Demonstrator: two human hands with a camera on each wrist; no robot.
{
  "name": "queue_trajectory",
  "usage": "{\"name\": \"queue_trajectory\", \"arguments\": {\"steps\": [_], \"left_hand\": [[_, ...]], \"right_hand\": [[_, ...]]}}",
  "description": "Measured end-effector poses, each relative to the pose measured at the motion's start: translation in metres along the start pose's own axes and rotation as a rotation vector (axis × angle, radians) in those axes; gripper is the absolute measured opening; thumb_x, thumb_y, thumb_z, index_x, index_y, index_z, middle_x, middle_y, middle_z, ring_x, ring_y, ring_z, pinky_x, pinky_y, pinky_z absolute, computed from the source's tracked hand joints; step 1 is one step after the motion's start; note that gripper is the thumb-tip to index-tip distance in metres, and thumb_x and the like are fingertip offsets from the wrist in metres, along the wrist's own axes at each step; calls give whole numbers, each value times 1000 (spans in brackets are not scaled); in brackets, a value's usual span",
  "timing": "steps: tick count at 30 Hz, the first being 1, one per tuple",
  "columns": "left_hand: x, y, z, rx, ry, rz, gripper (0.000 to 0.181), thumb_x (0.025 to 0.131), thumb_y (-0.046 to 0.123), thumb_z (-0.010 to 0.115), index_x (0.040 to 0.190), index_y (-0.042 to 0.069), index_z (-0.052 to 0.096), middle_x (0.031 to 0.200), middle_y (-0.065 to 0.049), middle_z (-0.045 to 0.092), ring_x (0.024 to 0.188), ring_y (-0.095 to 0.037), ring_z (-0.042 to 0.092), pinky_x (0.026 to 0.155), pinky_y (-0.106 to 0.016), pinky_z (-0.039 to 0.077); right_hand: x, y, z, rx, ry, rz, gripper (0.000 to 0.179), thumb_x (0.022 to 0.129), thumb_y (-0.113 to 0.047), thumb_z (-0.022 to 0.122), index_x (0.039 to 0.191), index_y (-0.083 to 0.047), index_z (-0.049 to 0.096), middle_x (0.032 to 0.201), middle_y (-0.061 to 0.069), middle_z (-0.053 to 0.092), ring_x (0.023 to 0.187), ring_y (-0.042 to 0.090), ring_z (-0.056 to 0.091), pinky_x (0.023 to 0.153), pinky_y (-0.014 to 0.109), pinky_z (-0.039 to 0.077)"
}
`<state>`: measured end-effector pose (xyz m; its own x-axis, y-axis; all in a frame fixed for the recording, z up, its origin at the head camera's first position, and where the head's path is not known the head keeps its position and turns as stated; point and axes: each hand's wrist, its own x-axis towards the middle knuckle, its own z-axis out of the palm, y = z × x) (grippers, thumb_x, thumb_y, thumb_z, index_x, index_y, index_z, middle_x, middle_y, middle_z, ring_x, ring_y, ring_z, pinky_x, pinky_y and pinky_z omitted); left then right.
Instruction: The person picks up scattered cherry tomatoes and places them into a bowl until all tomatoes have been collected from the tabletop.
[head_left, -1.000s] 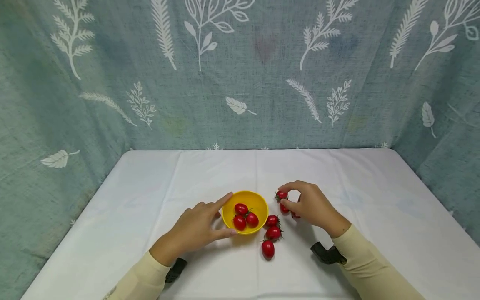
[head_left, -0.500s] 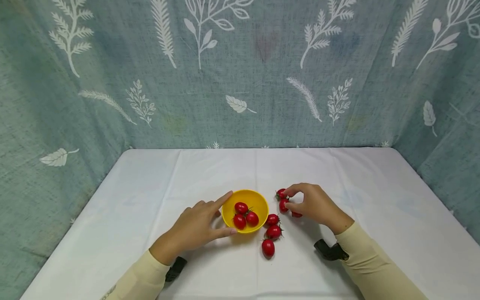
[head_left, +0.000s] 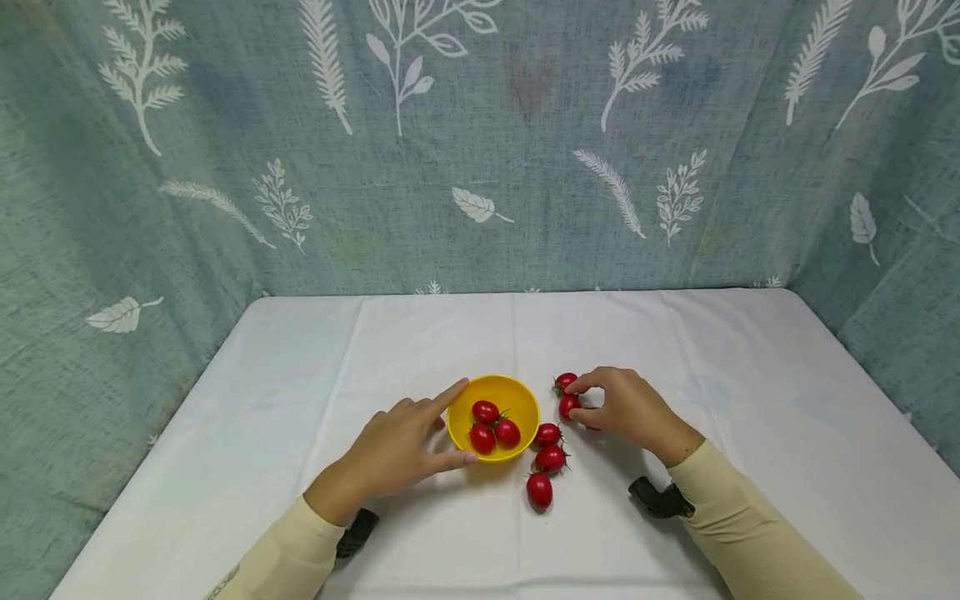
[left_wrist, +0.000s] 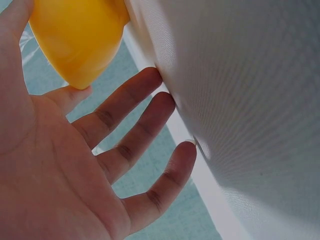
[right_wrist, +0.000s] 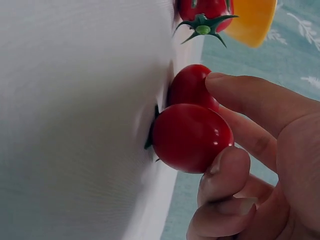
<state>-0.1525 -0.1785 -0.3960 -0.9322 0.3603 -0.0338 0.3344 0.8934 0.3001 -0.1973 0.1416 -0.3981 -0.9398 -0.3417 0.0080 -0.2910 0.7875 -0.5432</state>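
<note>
Left hand (head_left: pixel 401 442): you're spreading your fingers wide, touching the yellow bowl (head_left: pixel 519 395).
Right hand (head_left: pixel 633 408): your thumb and index finger are curving narrowly at a red tomato (head_left: pixel 568 407); whether you're pinching it, I can't tell.
Bowl: three tomatoes (head_left: pixel 482 438) are resting inside.
White cloth (head_left: pixel 420 333): three more tomatoes (head_left: pixel 551 459) are lying beside it.

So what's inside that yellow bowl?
Three red tomatoes lie close together inside the yellow bowl, with bare yellow wall showing behind them. The patch of its bottom directly beneath them is covered, so it can't be seen.
</note>
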Motion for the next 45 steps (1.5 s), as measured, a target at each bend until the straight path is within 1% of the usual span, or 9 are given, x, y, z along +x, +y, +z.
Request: {"name": "queue_trajectory", "arguments": {"steps": [4, 7, 10, 14, 19, 27, 38, 42, 45], "left_hand": [[1, 1, 0, 1, -4, 4, 95, 77, 79, 63, 157, 40, 28, 104, 8, 69, 98, -16, 57, 77, -41, 48], [1, 2, 0, 4, -3, 3, 95, 77, 78, 63, 157, 40, 28, 104, 8, 69, 98, -16, 57, 77, -41, 48], [1, 1, 0, 6, -3, 2, 95, 78, 78, 64, 157, 41, 27, 104, 9, 69, 99, -16, 57, 78, -42, 48], [1, 1, 0, 13, -8, -2, 95, 78, 78, 63, 157, 41, 26, 104, 9, 69, 99, -16, 57, 77, -42, 48], [1, 1, 1, 10, -10, -7, 95, 78, 78, 63, 157, 41, 26, 105, 8, 69, 100, -16, 58, 77, -43, 48], [2, 2, 3, 3, 6, 12, 94, 79, 76, 64, 157, 39, 29, 104, 7, 70, 98, -16, 58, 78, -42, 48], [1, 2, 4, 7, 7, 1, 94, 78, 77, 64, 157, 40, 29, 104, 8, 70, 98, -16, 58, 77, -42, 48], [1, 2, 3, 10, 4, -2, 94, 78, 76, 65, 157, 39, 29, 104, 8, 69, 98, -16, 58, 77, -42, 48], [1, 2, 2, 10, 2, -3, 94, 78, 76, 65, 157, 39, 29, 104, 8, 69, 98, -16, 58, 77, -41, 47]], "right_hand": [[1, 1, 1, -20, -6, 6, 29, 82, -23, 84, 108, -13, 77, 107, 2, 75, 90, 19, 60, 82, 38, 53], [1, 1, 2, -20, -7, 4, 31, 81, -25, 85, 108, -14, 77, 104, 1, 75, 80, 17, 56, 73, 32, 50], [1, 1, 4, -10, -9, 0, 31, 80, -26, 85, 108, -15, 77, 102, -1, 74, 76, 15, 52, 69, 29, 45], [2, 0, 6, -11, -7, -6, 27, 80, -26, 85, 104, -17, 78, 98, -4, 73, 78, 14, 53, 70, 28, 45], [1, -1, 8, -21, -9, -14, 23, 81, -24, 85, 101, -18, 77, 92, -4, 71, 75, 14, 53, 68, 27, 46], [-1, 0, 4, -31, -3, -26, 23, 82, -25, 84, 102, -17, 77, 95, -4, 72, 78, 13, 55, 70, 28, 46], [-1, -2, 1, -45, 24, -51, 31, 81, -24, 84, 109, -13, 76, 99, -2, 74, 75, 13, 54, 70, 28, 46], [-2, -5, 1, -51, 47, -72, 31, 81, -25, 84, 109, -14, 76, 98, -3, 75, 77, 13, 57, 70, 28, 47], [-3, -7, 1, -57, 66, -91, 29, 82, -25, 83, 108, -15, 76, 99, -3, 75, 82, 15, 61, 74, 31, 49]]}}
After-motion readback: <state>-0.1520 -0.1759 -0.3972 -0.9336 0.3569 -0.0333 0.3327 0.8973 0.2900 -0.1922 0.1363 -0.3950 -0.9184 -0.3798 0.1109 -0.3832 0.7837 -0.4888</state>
